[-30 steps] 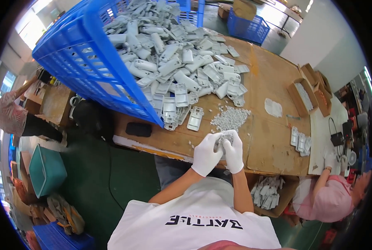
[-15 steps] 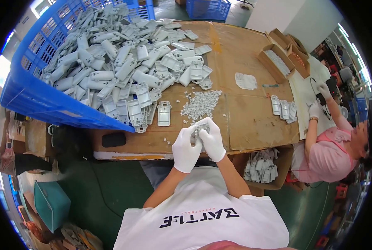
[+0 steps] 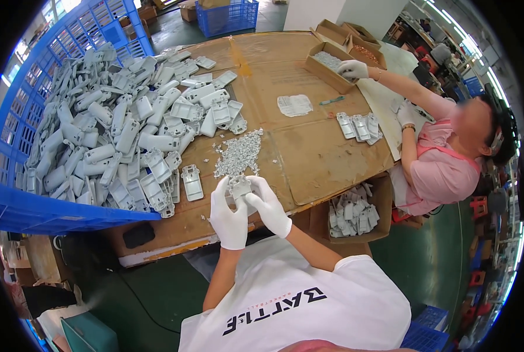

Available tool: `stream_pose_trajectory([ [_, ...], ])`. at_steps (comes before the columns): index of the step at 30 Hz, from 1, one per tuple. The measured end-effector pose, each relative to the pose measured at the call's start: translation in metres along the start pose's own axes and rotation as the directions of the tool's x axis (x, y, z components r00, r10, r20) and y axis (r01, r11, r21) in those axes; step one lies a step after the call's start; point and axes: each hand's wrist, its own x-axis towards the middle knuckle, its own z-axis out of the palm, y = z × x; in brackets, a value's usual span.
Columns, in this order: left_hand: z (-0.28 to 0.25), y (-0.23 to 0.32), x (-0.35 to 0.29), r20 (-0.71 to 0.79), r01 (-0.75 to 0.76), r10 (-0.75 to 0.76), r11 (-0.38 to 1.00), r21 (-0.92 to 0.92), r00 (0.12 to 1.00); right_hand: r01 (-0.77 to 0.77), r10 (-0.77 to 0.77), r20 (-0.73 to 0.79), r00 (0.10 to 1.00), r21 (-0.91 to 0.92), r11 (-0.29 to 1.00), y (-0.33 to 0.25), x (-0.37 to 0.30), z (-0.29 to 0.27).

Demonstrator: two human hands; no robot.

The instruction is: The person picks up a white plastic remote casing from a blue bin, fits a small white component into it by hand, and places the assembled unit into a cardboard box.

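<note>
Between my gloved hands, close to the table's front edge, is a light grey plastic housing (image 3: pixel 239 186). My left hand (image 3: pixel 229 220) grips its left side, fingers and thumb closed round it. My right hand (image 3: pixel 268 205) pinches the same housing from the right; its lower part is hidden behind my fingers. Just beyond my hands lies a heap of tiny white plastic parts (image 3: pixel 239 154). A single grey housing (image 3: pixel 192 182) rests on the cardboard to the left, beside a large pile of similar housings (image 3: pixel 138 126) spilling from a blue crate (image 3: pixel 68 212).
At right a co-worker in pink (image 3: pixel 443 158) reaches into a cardboard box (image 3: pixel 326 75) of small parts. Several housings (image 3: pixel 358 127), a white paper (image 3: pixel 294 105) and a green pen-like tool (image 3: pixel 332 100) lie on the table. Below its edge stands a carton of housings (image 3: pixel 353 212).
My view has turned, shifting the table leftward in the picture. My hands still hold the housing, which now shows more of its face. The co-worker's arm has stretched to the box.
</note>
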Motion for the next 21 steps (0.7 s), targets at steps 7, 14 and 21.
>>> stream_pose_trajectory([
  [7,-0.003,-0.021,0.005,0.205,0.217,-0.164,0.939,-0.268,0.965,0.254,-0.301,0.023,0.953,-0.6,0.758,-0.004,-0.022,0.004],
  [14,-0.004,-0.028,0.006,0.45,0.521,-0.266,0.506,-0.688,0.853,0.511,-0.502,0.287,0.816,-0.763,0.395,-0.012,-0.026,0.01],
  [21,-0.005,-0.024,0.002,0.599,0.601,-0.048,0.099,-0.793,0.799,0.476,-0.439,0.334,0.834,-0.838,0.267,-0.015,-0.012,0.0],
])
